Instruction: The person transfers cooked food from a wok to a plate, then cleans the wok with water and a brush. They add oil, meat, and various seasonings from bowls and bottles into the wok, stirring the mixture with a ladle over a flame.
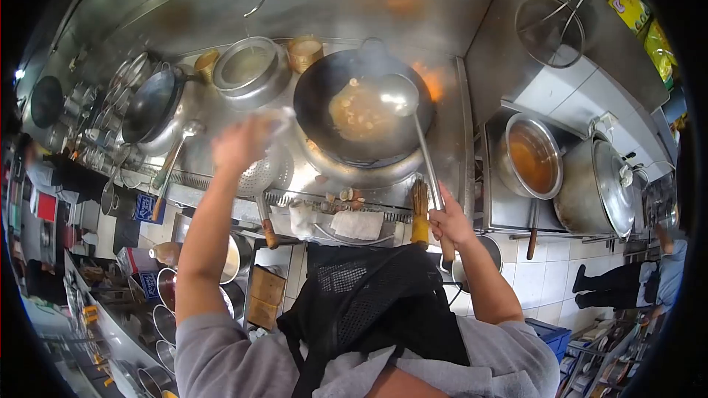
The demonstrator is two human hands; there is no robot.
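Note:
My right hand (451,222) is closed round the wooden-ended handle of a long ladle (399,94). The ladle's bowl is over the right part of a black wok (313,96) on the burner. Brownish liquid with pale pieces (361,112) lies in the wok, and steam rises from it. My left hand (240,144) is smeared by motion at the wok's left side, fingers closed on what looks like a white cloth (279,119). Below that hand rests a perforated skimmer (258,177) with a wooden handle. A bamboo brush (420,210) stands beside my right hand.
Orange flame (430,81) shows behind the wok at right. A lidded-looking metal pot (251,66) and a second wok (151,103) stand left. Folded white cloth (358,225) lies on the front ledge. At right are a pot of orange-brown liquid (529,158) and a large stockpot (586,184).

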